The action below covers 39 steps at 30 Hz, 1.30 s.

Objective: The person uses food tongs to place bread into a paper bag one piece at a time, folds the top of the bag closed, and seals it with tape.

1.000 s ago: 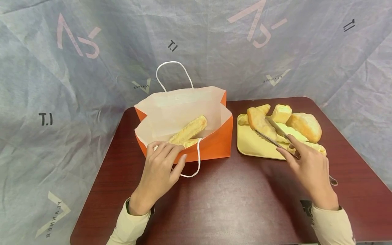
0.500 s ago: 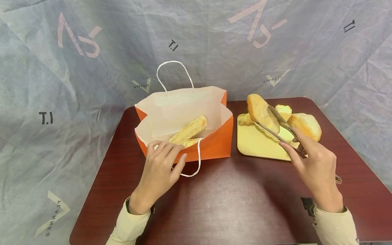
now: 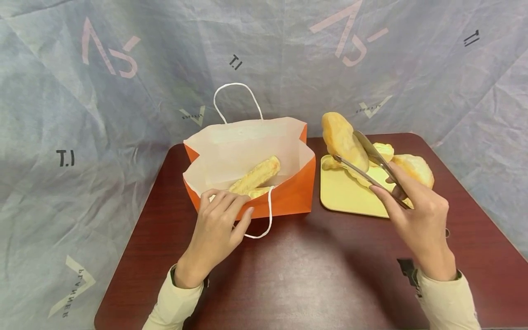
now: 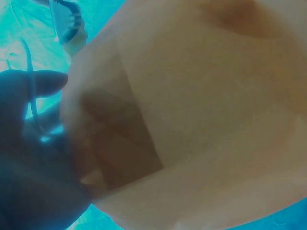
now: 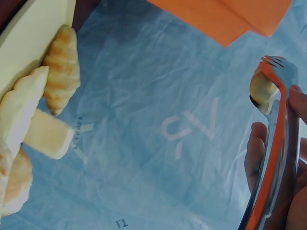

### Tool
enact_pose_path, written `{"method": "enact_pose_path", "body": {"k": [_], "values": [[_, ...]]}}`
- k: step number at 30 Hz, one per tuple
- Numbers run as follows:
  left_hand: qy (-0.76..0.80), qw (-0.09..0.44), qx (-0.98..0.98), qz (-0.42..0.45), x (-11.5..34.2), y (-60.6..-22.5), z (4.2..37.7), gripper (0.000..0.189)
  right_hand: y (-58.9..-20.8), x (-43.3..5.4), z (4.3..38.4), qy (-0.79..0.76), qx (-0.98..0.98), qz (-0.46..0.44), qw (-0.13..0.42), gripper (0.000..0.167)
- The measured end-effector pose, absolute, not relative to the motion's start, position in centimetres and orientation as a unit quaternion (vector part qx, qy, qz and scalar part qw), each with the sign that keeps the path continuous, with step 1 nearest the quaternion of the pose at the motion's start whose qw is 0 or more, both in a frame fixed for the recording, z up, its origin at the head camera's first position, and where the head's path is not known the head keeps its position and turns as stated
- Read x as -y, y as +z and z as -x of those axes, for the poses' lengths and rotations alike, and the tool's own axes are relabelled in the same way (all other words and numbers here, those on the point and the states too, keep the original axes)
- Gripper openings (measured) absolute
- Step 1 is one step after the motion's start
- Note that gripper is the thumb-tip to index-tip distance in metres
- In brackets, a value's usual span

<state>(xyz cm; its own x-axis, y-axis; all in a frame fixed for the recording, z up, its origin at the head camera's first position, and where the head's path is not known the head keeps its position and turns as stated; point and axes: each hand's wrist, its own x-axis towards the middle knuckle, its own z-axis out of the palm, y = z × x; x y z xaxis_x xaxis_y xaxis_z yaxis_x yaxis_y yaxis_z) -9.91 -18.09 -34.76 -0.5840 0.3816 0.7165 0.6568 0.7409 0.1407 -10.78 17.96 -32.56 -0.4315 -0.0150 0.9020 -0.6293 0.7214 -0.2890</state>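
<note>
My left hand [image 3: 218, 224] holds the near rim of an orange paper bag [image 3: 294, 192], fingers over the edge and thumb outside. The bag stands upright with its mouth open; its pale inside fills the left wrist view. Two long pastries [image 3: 257, 176] lie in it. My right hand [image 3: 422, 224] grips metal tongs [image 5: 274, 163], which clamp an oval bread roll [image 3: 343, 140] above the left part of a yellow tray [image 3: 346, 197]. In the right wrist view the tong tips largely cover the roll [image 5: 262, 90].
On the tray are a croissant [image 5: 62, 67], a block of bread [image 3: 384, 149], a big round bun [image 3: 414, 168] and other pieces partly hidden. White cord handles [image 3: 237, 84] rise behind the bag and hang in front. Grey printed cloth [image 3: 272, 59] hangs behind the brown table [image 3: 288, 275].
My right hand has raised the roll off the tray with the tongs and brought it up and slightly left. My left hand stays on the bag's rim.
</note>
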Motion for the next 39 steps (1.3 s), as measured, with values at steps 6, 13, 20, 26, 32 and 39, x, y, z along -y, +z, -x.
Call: {"method": "enact_pose_path", "body": {"k": [6,13,20,26,32,39], "values": [[-0.199,0.346,0.866,0.3,18.1,-34.9,9.9,0.019,-32.1,-16.8,11.6,0.32,0.772,-0.224,0.502,0.056],[-0.2,0.347,0.866,0.3,18.1,-34.9,9.9,0.019,-31.4,-14.8,12.2,0.354,0.757,-0.264,0.481,0.053],[-0.202,0.344,0.867,0.3,18.2,-35.0,9.8,0.019,-30.9,-12.9,12.9,0.347,0.769,-0.296,0.449,0.053],[-0.201,0.346,0.866,0.3,18.1,-35.0,9.7,0.018,-30.6,-11.9,13.8,0.331,0.78,-0.321,0.422,0.05],[-0.203,0.35,0.863,0.302,18.1,-35.0,9.7,0.016,-30.4,-11.1,14.5,0.314,0.79,-0.342,0.4,0.05],[-0.201,0.352,0.862,0.305,18.1,-35.0,9.7,0.019,-31.0,-10.7,14.8,0.305,0.798,-0.347,0.387,0.054]]}}
